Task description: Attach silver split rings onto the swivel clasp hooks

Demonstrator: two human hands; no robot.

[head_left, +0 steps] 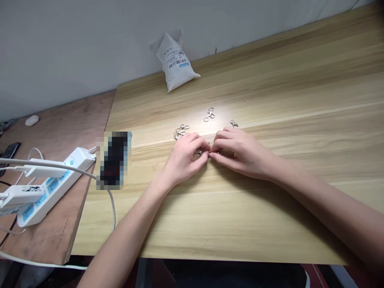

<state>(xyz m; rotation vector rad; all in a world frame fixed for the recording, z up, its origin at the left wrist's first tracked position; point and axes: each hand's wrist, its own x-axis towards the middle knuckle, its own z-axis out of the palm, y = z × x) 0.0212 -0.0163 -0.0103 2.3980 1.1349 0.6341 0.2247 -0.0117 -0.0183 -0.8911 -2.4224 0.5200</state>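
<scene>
Both my hands meet at the middle of the light wooden table. My left hand is closed in a pinch on a small metal ring and clasp. My right hand is also closed, fingertips pressed against the same small metal piece. Just beyond my left hand lies a little heap of silver rings and clasps. Another ring with a clasp lies farther back, and a single clasp rests beside my right hand's knuckles.
A white plastic pouch with a barcode label leans near the wall. A phone lies at the table's left edge, its cable hanging down. On the lower brown desk sit a white power strip with chargers and a white mouse.
</scene>
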